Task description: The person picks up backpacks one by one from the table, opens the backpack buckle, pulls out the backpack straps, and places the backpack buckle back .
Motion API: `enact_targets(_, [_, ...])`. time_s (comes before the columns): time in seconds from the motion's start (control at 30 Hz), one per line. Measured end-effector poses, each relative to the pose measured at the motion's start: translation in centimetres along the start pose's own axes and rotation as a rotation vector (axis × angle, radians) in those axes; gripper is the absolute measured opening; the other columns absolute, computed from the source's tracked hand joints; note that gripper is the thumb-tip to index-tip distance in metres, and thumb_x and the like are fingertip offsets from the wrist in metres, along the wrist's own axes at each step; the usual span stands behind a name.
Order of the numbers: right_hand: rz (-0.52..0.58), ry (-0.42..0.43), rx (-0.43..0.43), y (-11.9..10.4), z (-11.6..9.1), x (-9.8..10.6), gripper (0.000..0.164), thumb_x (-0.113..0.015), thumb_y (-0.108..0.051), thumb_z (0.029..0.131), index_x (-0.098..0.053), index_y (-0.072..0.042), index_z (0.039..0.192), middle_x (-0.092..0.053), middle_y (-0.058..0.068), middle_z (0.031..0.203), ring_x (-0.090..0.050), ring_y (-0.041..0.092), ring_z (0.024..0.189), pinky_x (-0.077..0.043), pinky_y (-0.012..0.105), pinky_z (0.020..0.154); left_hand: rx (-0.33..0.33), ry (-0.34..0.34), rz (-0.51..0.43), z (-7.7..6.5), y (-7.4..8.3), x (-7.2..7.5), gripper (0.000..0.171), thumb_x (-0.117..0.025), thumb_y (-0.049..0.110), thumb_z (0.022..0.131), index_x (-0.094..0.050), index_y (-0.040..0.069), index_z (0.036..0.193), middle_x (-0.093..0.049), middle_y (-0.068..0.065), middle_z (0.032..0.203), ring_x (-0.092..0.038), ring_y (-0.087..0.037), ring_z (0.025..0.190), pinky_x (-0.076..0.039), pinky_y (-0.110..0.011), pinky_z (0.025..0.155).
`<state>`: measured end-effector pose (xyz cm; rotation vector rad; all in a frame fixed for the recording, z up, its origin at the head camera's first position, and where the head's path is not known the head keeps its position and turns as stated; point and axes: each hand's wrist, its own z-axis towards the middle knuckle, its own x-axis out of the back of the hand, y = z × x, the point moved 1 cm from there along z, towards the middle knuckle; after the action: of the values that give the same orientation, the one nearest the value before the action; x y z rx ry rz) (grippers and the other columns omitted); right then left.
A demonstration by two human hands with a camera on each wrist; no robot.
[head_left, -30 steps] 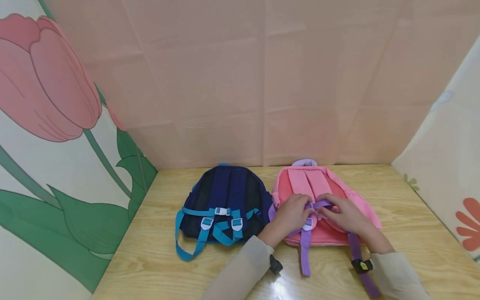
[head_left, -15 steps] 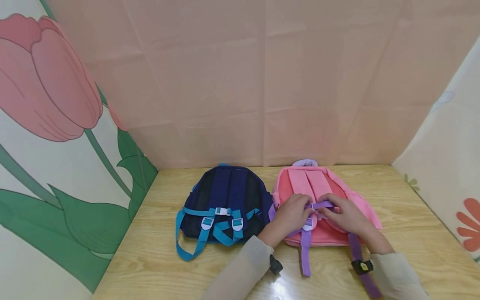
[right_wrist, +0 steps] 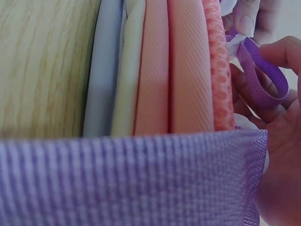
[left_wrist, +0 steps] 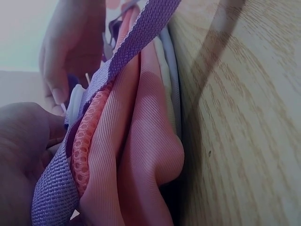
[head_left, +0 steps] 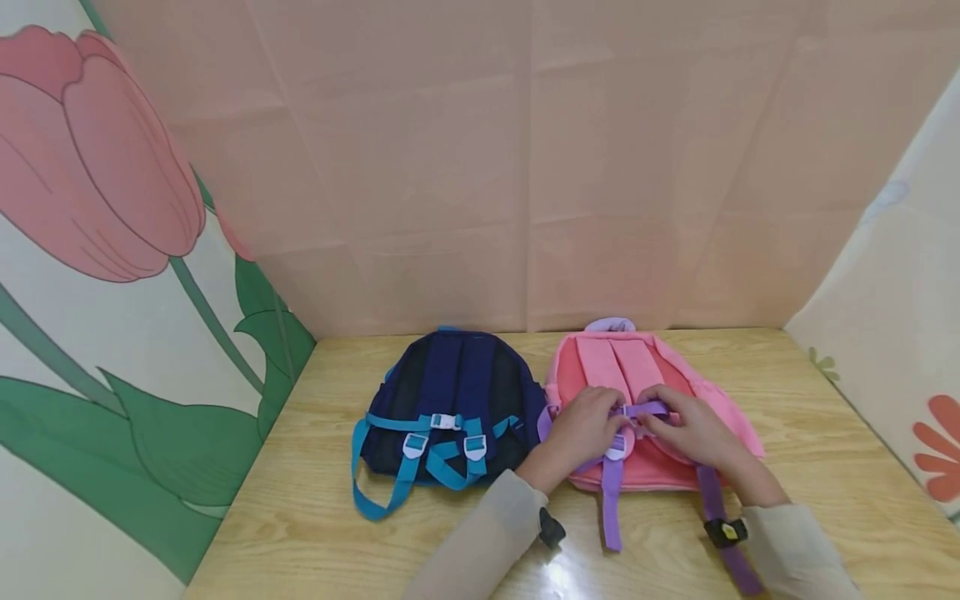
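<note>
A pink backpack [head_left: 678, 383] lies on the table with its shoulder straps up. At the middle of its back, my left hand [head_left: 581, 429] pinches a white buckle [right_wrist: 236, 43] on the purple chest strap [head_left: 647, 408]. Close against it, my right hand [head_left: 693, 429] pinches that chest strap at the other side of the buckle. A loop of the strap [right_wrist: 265, 77] curls between the right fingers in the right wrist view. Fingers hide much of the buckle, so I cannot tell whether its halves are joined. Below hangs a purple webbing tail [head_left: 612, 504] from a white adjuster [head_left: 617, 447].
A navy backpack [head_left: 453, 375] with blue straps lies directly left of the pink one, its white chest buckle [head_left: 444, 422] fastened. Another purple tail [head_left: 738, 567] runs under the right wrist. The wooden table [head_left: 292, 500] meets a backdrop [head_left: 420, 167] behind the bags.
</note>
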<state>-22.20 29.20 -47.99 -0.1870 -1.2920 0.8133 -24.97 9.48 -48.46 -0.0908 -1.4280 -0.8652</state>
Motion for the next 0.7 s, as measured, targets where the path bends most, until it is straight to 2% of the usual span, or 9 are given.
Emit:
enact_targets(0.17, [-0.029,0.000,0.021,0.08,0.07,-0.02,0.023,-0.074,-0.020,0.094,-0.068,-0.015,0.115,-0.071,-0.002,0.101,-0.056,0.009,0.076,-0.047,0.027,0.070,-0.006,-0.002,0.010,0.00,0.02,-0.05,0.022,-0.062,0.036,0.101,-0.063,0.026,0.121,-0.063,0.013,0.116,-0.054,-0.002,0.109,-0.046,-0.018,0.097])
enact_targets(0.43, [-0.049,-0.009,0.016,0.16,0.06,-0.10,0.021,-0.074,-0.021,0.093,-0.070,-0.018,0.114,-0.072,-0.002,0.099,-0.055,0.009,0.074,-0.045,0.026,0.068,-0.010,0.004,0.007,-0.06,-0.05,-0.14,0.022,-0.062,0.035,0.101,-0.064,0.026,0.121,-0.063,0.013,0.116,-0.054,-0.002,0.109,-0.046,-0.018,0.097])
enact_targets(0.7, [-0.024,0.010,0.018,0.48,-0.06,-0.13,0.017,-0.073,-0.018,0.094,-0.069,-0.020,0.111,-0.072,-0.003,0.098,-0.055,0.006,0.073,-0.045,0.026,0.066,-0.006,0.011,-0.001,-0.03,-0.11,-0.19,0.021,-0.062,0.037,0.101,-0.064,0.026,0.119,-0.063,0.014,0.113,-0.054,-0.001,0.107,-0.047,-0.017,0.095])
